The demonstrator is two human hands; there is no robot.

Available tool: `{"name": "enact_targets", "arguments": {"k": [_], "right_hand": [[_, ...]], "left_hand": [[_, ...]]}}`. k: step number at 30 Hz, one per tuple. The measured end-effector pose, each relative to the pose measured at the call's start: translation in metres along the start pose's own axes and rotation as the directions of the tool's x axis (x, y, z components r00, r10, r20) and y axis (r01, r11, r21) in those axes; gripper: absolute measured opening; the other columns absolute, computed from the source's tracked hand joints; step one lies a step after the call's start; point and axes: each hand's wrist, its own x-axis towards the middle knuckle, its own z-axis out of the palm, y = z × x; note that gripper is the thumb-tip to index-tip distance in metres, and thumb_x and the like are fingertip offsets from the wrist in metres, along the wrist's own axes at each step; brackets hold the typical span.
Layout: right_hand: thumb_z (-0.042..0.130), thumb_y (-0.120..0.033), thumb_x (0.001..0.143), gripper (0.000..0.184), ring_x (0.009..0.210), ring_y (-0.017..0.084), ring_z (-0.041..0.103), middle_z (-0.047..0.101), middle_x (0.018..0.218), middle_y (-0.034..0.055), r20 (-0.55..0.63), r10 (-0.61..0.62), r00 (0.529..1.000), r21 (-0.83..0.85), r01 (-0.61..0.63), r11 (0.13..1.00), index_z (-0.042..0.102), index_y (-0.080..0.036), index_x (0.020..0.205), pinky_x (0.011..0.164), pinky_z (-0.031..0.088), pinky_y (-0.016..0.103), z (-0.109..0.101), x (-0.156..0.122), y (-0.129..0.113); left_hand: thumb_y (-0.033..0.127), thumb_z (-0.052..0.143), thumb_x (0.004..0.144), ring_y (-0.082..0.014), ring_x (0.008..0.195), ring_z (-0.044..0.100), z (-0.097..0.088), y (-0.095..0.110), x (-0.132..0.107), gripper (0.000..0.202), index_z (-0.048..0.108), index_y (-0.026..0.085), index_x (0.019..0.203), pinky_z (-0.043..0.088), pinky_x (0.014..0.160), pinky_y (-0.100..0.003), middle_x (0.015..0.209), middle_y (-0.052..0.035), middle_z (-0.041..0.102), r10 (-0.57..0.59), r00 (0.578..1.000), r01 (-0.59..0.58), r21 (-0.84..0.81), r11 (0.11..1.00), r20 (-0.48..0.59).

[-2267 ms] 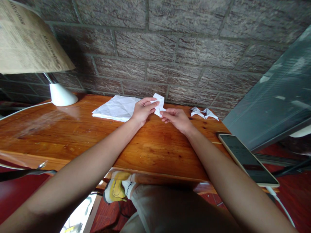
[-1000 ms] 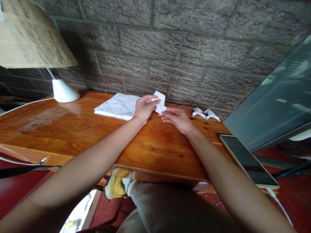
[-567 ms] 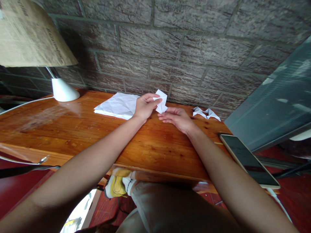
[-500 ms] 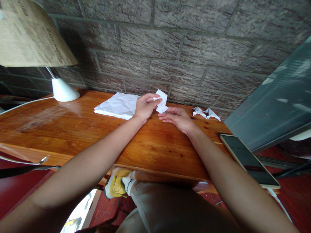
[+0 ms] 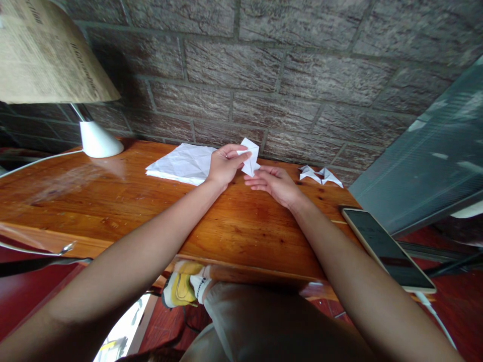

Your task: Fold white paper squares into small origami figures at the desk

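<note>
A small piece of folded white paper [image 5: 249, 160] is held up above the back part of the wooden table. My left hand [image 5: 227, 163] pinches it from the left, thumb on the near face and fingers behind. At its lower right corner, my right hand [image 5: 274, 182] grips the paper between thumb and forefinger, the other fingers curled underneath. Creases run across the paper's face. Just left of my left hand lies a stack of creased white paper sheets [image 5: 181, 163]. Two folded white paper shapes [image 5: 320, 176] stand to the right of my right hand.
A lamp [image 5: 100, 138] with a newsprint shade is at the left end of the table [image 5: 94, 201]. A phone [image 5: 388, 249] with a white cable lies at the right edge. A brick wall [image 5: 234, 70] rises directly behind the table.
The folded paper has shifted very slightly left and up. Both hands keep their hold, with the right fingertips moved a touch along the paper's lower corner.
</note>
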Motion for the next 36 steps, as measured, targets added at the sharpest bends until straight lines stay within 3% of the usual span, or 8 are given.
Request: {"name": "enact_targets", "arguments": {"k": [10,21,29,36], "right_hand": [[0.069,-0.016,0.084,0.008,0.076,0.013,0.074,0.080,0.089,0.0064,0.048,-0.015,0.999,-0.022,0.016,1.000,0.073,-0.017,0.092,0.076,0.059,0.024,-0.0013,-0.0031,-0.0004],[0.077,-0.020,0.075,0.009,0.060,0.009,0.064,0.076,0.075,0.0032,-0.067,-0.118,0.991,-0.124,0.110,0.986,0.071,-0.016,0.079,0.063,0.054,0.022,0.0069,0.0026,0.0045],[0.075,-0.020,0.079,0.016,0.080,0.013,0.074,0.080,0.092,0.0052,0.027,-0.043,0.999,0.042,0.041,0.998,0.074,-0.019,0.095,0.083,0.059,0.027,0.0011,-0.0014,0.0010],[0.079,-0.017,0.075,0.020,0.086,0.014,0.075,0.080,0.094,0.0052,0.043,-0.018,0.999,0.086,0.014,0.996,0.075,-0.019,0.095,0.088,0.059,0.029,-0.0013,0.0005,0.0025]], "left_hand": [[0.023,0.085,0.060,-0.0096,0.060,0.057,0.0007,0.0021,-0.0015,0.024,0.069,0.018,0.077,0.045,0.058,-0.021,0.064,0.0023,0.064,-0.014,1.000,0.014,-0.012,1.000,0.002],[0.026,0.086,0.059,-0.0086,0.059,0.055,0.0015,-0.0006,-0.0008,0.026,0.069,0.018,0.076,0.045,0.057,-0.021,0.065,0.0030,0.063,0.036,0.999,-0.036,-0.011,0.999,-0.036],[0.026,0.086,0.058,-0.0102,0.062,0.059,0.0006,0.0004,0.0007,0.027,0.068,0.019,0.077,0.047,0.058,-0.022,0.068,0.0019,0.066,-0.009,0.998,0.008,-0.012,1.000,-0.054],[0.026,0.087,0.060,-0.0102,0.061,0.059,0.0005,-0.0019,0.0018,0.026,0.068,0.019,0.077,0.047,0.058,-0.023,0.068,0.0016,0.065,0.015,0.998,-0.015,-0.010,1.000,-0.058]]}}
